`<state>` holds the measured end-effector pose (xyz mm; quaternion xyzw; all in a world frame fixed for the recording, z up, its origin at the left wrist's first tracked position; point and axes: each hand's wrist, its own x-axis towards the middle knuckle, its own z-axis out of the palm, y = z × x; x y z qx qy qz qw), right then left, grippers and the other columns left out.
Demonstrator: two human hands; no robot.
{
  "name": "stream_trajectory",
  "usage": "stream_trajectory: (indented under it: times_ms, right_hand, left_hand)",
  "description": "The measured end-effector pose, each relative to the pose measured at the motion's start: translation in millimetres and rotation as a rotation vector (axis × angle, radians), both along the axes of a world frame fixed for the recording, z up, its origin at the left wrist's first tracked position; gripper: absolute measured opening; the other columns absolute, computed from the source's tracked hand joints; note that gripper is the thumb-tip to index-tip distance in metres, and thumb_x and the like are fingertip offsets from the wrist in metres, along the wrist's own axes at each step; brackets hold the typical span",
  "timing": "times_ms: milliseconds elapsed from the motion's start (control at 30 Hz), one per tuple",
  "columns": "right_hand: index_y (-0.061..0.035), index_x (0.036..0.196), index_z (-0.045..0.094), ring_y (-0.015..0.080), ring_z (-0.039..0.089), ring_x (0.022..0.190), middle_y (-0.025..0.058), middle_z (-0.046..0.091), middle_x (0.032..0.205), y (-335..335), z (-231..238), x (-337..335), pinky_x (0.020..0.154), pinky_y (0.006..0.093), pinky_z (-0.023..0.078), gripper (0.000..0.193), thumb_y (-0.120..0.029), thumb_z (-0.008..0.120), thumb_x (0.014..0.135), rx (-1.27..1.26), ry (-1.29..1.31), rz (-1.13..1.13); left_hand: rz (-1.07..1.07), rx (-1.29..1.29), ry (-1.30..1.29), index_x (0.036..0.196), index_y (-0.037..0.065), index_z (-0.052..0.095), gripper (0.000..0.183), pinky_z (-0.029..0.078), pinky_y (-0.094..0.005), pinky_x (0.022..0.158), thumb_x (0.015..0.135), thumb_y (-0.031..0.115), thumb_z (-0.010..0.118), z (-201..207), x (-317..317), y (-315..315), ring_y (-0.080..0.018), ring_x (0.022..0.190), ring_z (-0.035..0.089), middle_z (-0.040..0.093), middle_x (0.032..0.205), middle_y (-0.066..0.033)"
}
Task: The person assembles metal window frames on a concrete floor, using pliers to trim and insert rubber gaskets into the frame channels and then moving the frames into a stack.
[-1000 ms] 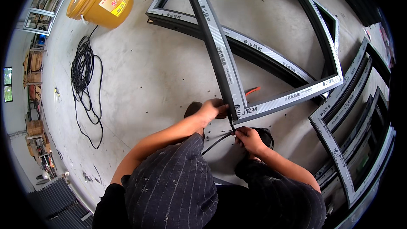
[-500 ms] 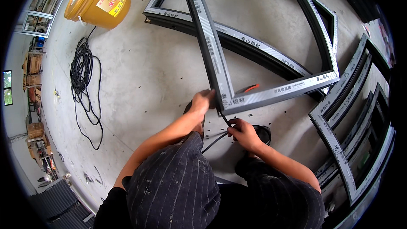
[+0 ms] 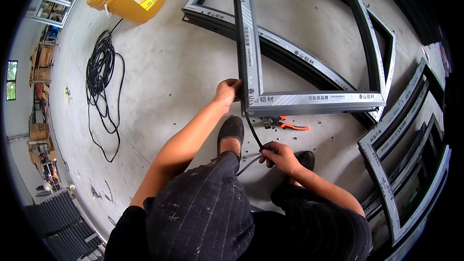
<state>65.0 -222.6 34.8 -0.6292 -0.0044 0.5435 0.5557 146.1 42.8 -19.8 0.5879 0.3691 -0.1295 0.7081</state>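
Observation:
A grey window frame with printed protective film is propped in front of me, its near left corner close to my knees. My left hand is closed at the outer side of that corner, thumb and fingers against the profile; its fingertips are partly hidden. From the corner a thin black rubber strip hangs down to my right hand, which pinches it between thumb and fingers. The strip's loose end trails left past my right hand. On the floor under the frame's near bar lie orange-handled pliers.
Another frame lies beneath the propped one. Several more frames are stacked at the right. A yellow bucket stands far left, with a coil of black cord nearer. Small black scraps dot the concrete floor.
The near corner and my left hand sit farther up in view. More strip shows between the frame and my right hand. The pliers, mostly hidden before, are now in plain view.

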Motion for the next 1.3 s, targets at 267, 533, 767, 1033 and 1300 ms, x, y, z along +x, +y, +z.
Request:
stream_trajectory:
  times_ms: [267, 533, 767, 1033, 1300]
  right_hand:
    - [0.0057, 0.108, 0.056, 0.0109, 0.062, 0.071, 0.0091, 0.07, 0.091, 20, 8, 3, 0.064, 0.0248, 0.05, 0.028, -0.019, 0.054, 0.095, 0.13, 0.197, 0.049]
    - [-0.0057, 0.11, 0.06, 0.027, 0.063, 0.088, 0.0127, 0.067, 0.092, 28, 8, -1, 0.078, 0.0392, 0.049, 0.027, -0.022, 0.059, 0.089, 0.141, -0.623, 0.439]
    - [-0.0112, 0.107, 0.064, 0.0324, 0.06, 0.091, 0.0124, 0.064, 0.089, 10, 1, -8, 0.08, 0.0429, 0.049, 0.025, -0.021, 0.062, 0.083, -0.007, -0.884, 0.653]
    - [-0.0101, 0.101, 0.065, 0.0269, 0.061, 0.094, 0.0084, 0.063, 0.097, 0, -30, 33, 0.081, 0.0393, 0.05, 0.021, -0.016, 0.06, 0.082, -0.293, -1.269, 0.534]
    - [-0.0094, 0.12, 0.059, 0.0267, 0.055, 0.111, 0.0071, 0.058, 0.116, -15, -55, 67, 0.094, 0.0413, 0.044, 0.044, -0.013, 0.063, 0.076, -0.461, -1.553, 0.623]
  left_hand:
    - [-0.057, 0.215, 0.112, 0.102, -0.005, 0.064, 0.051, 0.05, -0.0334, 0.077, 0.093, 0.044, 0.055, 5, 20, -5, -0.0182, 0.078, 0.064, 0.069, 0.089, -0.0103]
    - [-0.089, -0.015, 0.188, 0.107, 0.003, 0.061, 0.043, 0.055, -0.0353, 0.069, 0.093, 0.043, 0.056, 18, 3, 7, -0.0182, 0.074, 0.065, 0.067, 0.087, -0.0079]
    - [-0.107, -0.425, 0.188, 0.107, 0.006, 0.057, 0.026, 0.054, -0.0337, 0.078, 0.093, 0.028, 0.061, 34, -95, -16, -0.0213, 0.089, 0.066, 0.065, 0.095, -0.005]
    - [0.05, -0.523, 0.206, 0.096, 0.007, 0.062, 0.018, 0.054, -0.0345, 0.077, 0.093, 0.024, 0.06, 30, -107, -21, -0.0177, 0.08, 0.063, 0.063, 0.087, -0.0041]
    - [0.105, -0.651, 0.255, 0.091, 0.007, 0.06, 0.012, 0.055, -0.0351, 0.069, 0.092, 0.019, 0.061, 24, -101, -16, -0.0168, 0.073, 0.062, 0.063, 0.083, -0.0042]
